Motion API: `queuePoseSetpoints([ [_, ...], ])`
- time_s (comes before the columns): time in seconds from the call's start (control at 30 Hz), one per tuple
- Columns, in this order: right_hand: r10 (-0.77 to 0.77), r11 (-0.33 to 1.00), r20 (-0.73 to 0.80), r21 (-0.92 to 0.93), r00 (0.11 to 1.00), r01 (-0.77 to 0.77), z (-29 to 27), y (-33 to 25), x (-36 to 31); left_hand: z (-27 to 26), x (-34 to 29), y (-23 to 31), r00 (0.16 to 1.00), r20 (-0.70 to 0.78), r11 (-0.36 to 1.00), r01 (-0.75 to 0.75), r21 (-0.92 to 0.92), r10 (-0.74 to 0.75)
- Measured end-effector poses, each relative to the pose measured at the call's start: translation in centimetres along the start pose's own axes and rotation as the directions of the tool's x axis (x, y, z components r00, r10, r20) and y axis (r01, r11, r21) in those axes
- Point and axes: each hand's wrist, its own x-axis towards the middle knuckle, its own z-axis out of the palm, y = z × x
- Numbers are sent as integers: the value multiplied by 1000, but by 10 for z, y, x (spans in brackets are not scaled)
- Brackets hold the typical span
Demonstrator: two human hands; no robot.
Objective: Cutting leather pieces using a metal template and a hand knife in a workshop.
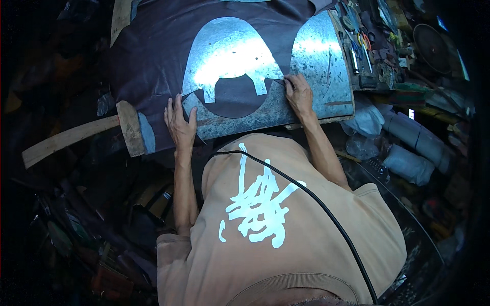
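Observation:
A shiny sheet-metal template (229, 48), rounded at its far end and with two tabs at its near edge, lies on dark brown leather (153, 46). Beneath the tabs, the leather's near edge curves out in a rounded flap (232, 99). At the template's near left corner is my left hand (180, 120), its fingers stretched out and the thumb apart, resting on the leather's edge. My right hand (300, 96) has its fingers bent together at the near right corner, pinching there. Its fingers partly hide that corner.
Spotted sheet metal (321, 56) covers the worktop under the leather. A wooden-handled hammer-like tool (76, 137) leans at the left. Pliers, scissors and other tools (362, 43) crowd the right side. Wrapped rolls (408, 163) lie lower right. A black cable (326, 209) crosses my shirt.

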Motion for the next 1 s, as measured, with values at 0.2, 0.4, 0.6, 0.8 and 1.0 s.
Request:
queuePoseSetpoints([
  [0.2, -37, 998, -32, 49, 999, 39, 2, 2, 0, 2, 6, 1, 999, -16, 999, -31, 17, 32],
  [0.4, 24, 998, -31, 65, 999, -22, 2, 3, 2, 0, 5, 4, 1000, -10, 1000, -19, 16, 19],
  [0.6, -45, 999, -122, 17, 992, 47, 9, 6, -3, 7, 0, -3, 1000, 2, 1000, -25, 6, 25],
  [0.8, -8, 999, -101, -46, 995, 4, 5, -2, -4, 2, 0, 1, 999, -12, 999, -49, 21, 50],
  [1.0, -9, 997, -143, -80, 990, -2, 7, 4, -3, 2, 2, 4, 1000, 12, 999, -27, 39, 27],
])
